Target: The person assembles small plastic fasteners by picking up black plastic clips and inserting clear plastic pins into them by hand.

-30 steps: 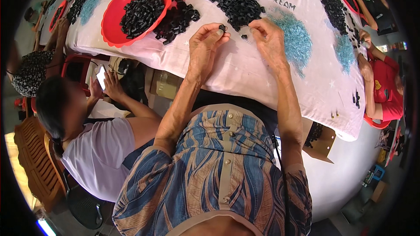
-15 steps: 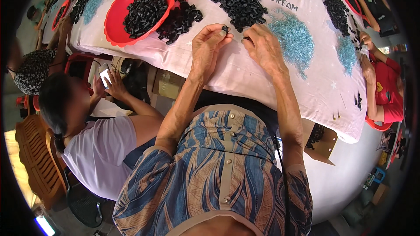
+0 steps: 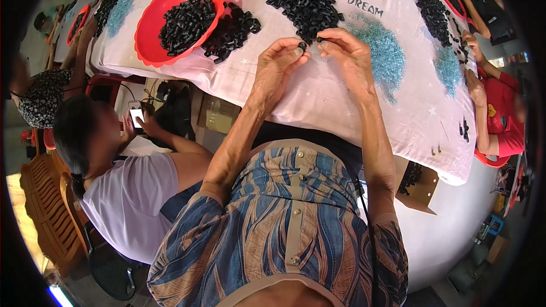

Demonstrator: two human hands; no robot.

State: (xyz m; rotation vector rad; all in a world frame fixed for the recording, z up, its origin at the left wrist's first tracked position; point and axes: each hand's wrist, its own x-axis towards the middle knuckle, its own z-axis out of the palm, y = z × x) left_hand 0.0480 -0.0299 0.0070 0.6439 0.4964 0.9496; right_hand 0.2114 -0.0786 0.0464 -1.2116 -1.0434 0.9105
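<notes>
My left hand (image 3: 275, 69) pinches a small black plastic piece (image 3: 302, 46) between thumb and fingertips. Close on its right, my right hand (image 3: 351, 60) is also closed in a pinch, with a dark bit (image 3: 319, 39) showing at the fingertips; its exact shape is too small to tell. The two hands are a short gap apart, over the near side of the table. Just beyond them lies a heap of black plastic pieces (image 3: 298, 0). Beside my right hand spreads a pile of small, clear bluish pieces (image 3: 384, 57).
On the left, a red basin (image 3: 149, 28) holds black pieces, with a smaller black pile (image 3: 236, 29) beside it. Below the table edge on the left, a seated person (image 3: 131, 193) holds a phone (image 3: 136, 115). Another person (image 3: 500, 113) works at the right edge. A cardboard box (image 3: 424, 193) stands below.
My right hand has turned, so its pinching fingertips now show, raised toward the black heap. My left hand has shifted slightly right and nearer to me, still pinching its black piece.
</notes>
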